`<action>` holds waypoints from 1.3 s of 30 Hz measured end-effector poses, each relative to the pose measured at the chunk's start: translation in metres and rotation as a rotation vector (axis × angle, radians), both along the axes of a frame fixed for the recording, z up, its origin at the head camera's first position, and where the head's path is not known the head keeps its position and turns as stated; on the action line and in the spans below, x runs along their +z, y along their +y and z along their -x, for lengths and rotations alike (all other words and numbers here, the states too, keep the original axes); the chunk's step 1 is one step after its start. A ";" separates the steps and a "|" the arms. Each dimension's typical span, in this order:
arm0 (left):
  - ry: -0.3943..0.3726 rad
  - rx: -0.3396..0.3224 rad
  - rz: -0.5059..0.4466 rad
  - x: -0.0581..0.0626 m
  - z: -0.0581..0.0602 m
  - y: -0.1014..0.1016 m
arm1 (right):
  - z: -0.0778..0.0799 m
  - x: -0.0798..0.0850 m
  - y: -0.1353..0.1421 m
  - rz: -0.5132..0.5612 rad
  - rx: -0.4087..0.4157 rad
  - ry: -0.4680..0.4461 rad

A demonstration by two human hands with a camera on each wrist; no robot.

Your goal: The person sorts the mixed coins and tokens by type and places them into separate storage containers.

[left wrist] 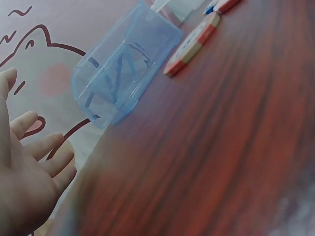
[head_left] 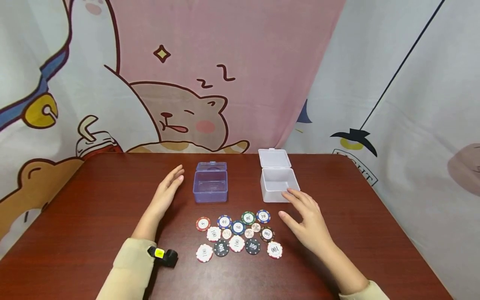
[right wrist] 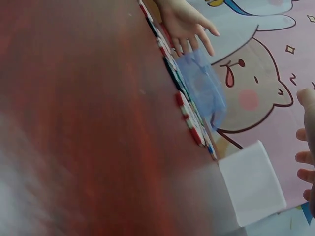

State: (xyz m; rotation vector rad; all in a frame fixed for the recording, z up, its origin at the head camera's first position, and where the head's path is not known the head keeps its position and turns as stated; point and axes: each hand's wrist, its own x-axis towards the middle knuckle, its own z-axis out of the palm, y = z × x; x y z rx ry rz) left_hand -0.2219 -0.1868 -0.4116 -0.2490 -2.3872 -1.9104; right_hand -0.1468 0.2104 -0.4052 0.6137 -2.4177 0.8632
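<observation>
My left hand (head_left: 166,195) hovers left of a translucent blue plastic box (head_left: 210,196), its fingers extended and nothing in them. The palm of that left hand (left wrist: 29,179) faces the blue box (left wrist: 128,69) in the left wrist view. Over on the other side, my right hand (head_left: 309,223) is spread beside a white plastic box (head_left: 273,196), the fingertips overlapping its front right corner in the head view. Both boxes have their lids raised at the back. Poker chips (head_left: 236,243) lie flat in loose rows in front of the boxes, some marked 100, 50, 20, 10 and 5.
Several small copper-coloured discs (head_left: 249,233) lie among the chips. Everything stands on a dark red-brown wooden table (head_left: 93,233). Behind its far edge hangs a cartoon-printed curtain (head_left: 240,50). A black wrist camera (head_left: 165,257) is strapped on the left sleeve.
</observation>
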 end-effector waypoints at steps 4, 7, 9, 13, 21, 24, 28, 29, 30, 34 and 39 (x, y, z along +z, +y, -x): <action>0.006 -0.026 -0.024 0.007 -0.005 0.004 | -0.003 -0.006 -0.007 0.008 0.051 -0.017; 0.003 -0.052 -0.045 0.007 -0.005 0.005 | -0.005 -0.011 -0.012 0.020 0.076 -0.045; 0.001 -0.063 -0.044 0.006 -0.004 0.005 | -0.006 -0.014 -0.015 0.027 0.093 -0.062; 0.006 -0.075 -0.025 0.003 -0.002 0.005 | -0.007 -0.020 -0.020 0.040 0.128 -0.091; 0.031 -0.115 -0.023 -0.003 0.001 0.005 | -0.007 -0.030 -0.027 0.045 0.173 -0.106; 0.030 -0.128 -0.020 -0.004 0.002 0.005 | -0.006 -0.034 -0.029 0.058 0.191 -0.102; 0.032 -0.152 -0.014 -0.004 0.003 0.006 | -0.004 -0.039 -0.031 0.060 0.202 -0.094; 0.032 -0.157 -0.015 -0.005 0.003 0.006 | -0.003 -0.040 -0.031 0.055 0.202 -0.096; 0.031 -0.161 -0.016 -0.005 0.003 0.006 | -0.002 -0.041 -0.031 0.053 0.202 -0.099; 0.020 -0.182 -0.030 -0.010 0.007 0.005 | 0.000 -0.045 -0.032 0.038 0.197 -0.106; 0.023 -0.204 -0.030 -0.024 0.017 0.003 | 0.003 -0.045 -0.035 -0.007 0.176 -0.095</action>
